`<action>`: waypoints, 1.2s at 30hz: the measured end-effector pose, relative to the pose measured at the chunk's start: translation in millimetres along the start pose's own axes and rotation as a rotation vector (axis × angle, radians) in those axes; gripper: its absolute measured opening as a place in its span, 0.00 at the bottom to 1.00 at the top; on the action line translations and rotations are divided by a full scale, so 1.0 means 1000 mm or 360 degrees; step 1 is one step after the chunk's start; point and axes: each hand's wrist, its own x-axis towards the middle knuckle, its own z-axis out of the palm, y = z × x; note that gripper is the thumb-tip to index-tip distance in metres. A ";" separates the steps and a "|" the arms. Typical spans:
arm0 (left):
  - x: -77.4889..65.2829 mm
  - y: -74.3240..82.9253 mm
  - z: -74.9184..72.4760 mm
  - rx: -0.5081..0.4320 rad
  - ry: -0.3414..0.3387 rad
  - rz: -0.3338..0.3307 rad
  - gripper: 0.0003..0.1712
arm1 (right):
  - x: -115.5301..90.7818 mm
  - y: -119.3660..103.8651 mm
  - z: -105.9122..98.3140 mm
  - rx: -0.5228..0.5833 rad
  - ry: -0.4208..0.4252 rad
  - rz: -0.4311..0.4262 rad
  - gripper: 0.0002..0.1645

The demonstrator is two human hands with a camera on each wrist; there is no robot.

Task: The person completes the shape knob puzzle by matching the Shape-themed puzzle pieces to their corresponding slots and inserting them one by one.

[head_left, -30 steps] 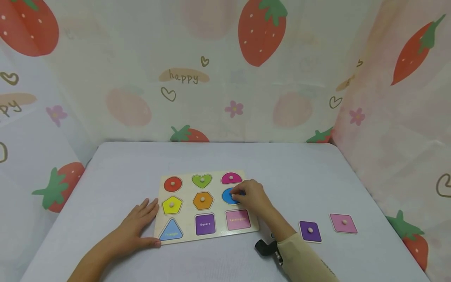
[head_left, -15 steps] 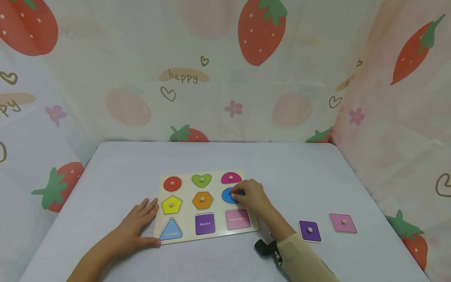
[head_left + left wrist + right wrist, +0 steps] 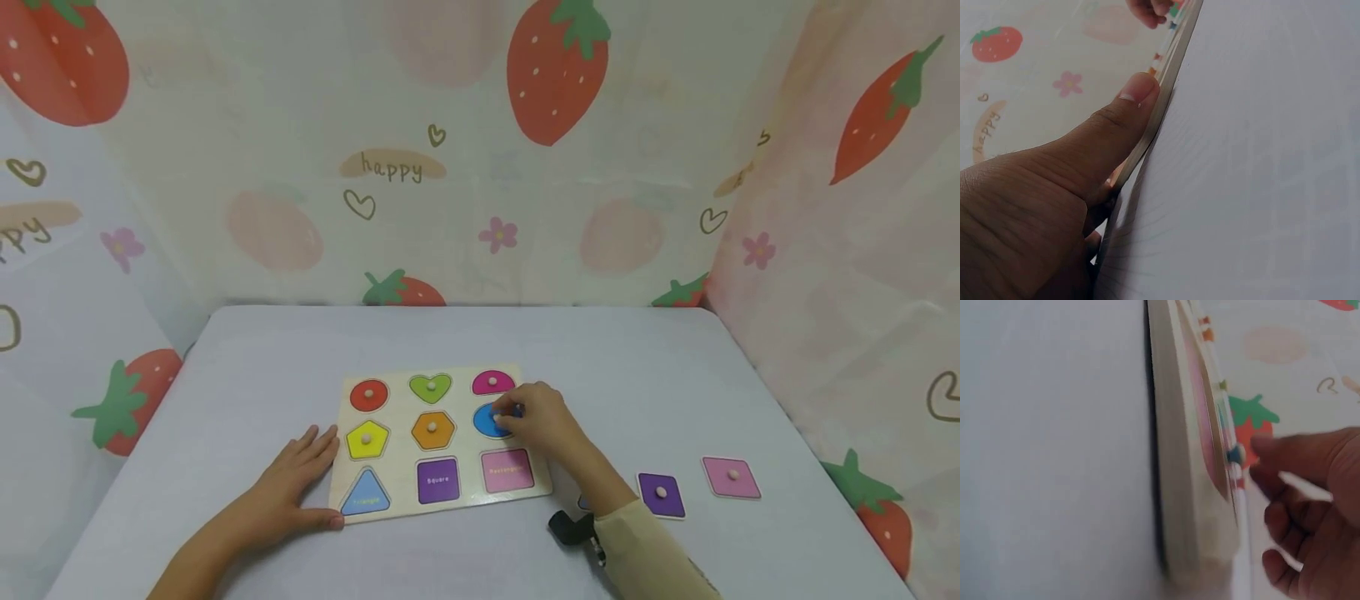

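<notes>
Head view shows left grip (image 3: 288, 479) spread at board (image 3: 399, 429) edge, right grip (image 3: 543, 421) at blue oval (image 3: 483, 424), hold unclear.

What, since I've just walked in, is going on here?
A person's right hand has its fingers at the knob of the blue oval in a puzzle; whether they touch is unclear. The left hand rests against the puzzle's left edge. A purple piece and a pink piece lie on the table.

Smooth wooden board (image 3: 463, 442) and matt cloth-like tabletop (image 3: 435, 558)
</notes>
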 end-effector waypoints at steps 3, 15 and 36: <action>-0.001 0.001 0.002 -0.0002 0.0003 -0.0002 0.68 | -0.004 -0.001 -0.012 -0.0007 0.0027 -0.0099 0.11; -0.003 0.001 0.007 -0.0031 0.0016 0.0004 0.69 | -0.047 0.023 -0.059 -0.0092 0.0067 -0.0342 0.11; -0.002 -0.002 0.000 -0.0047 0.0010 0.0030 0.68 | -0.087 0.091 -0.087 0.0100 -0.0373 -0.0332 0.11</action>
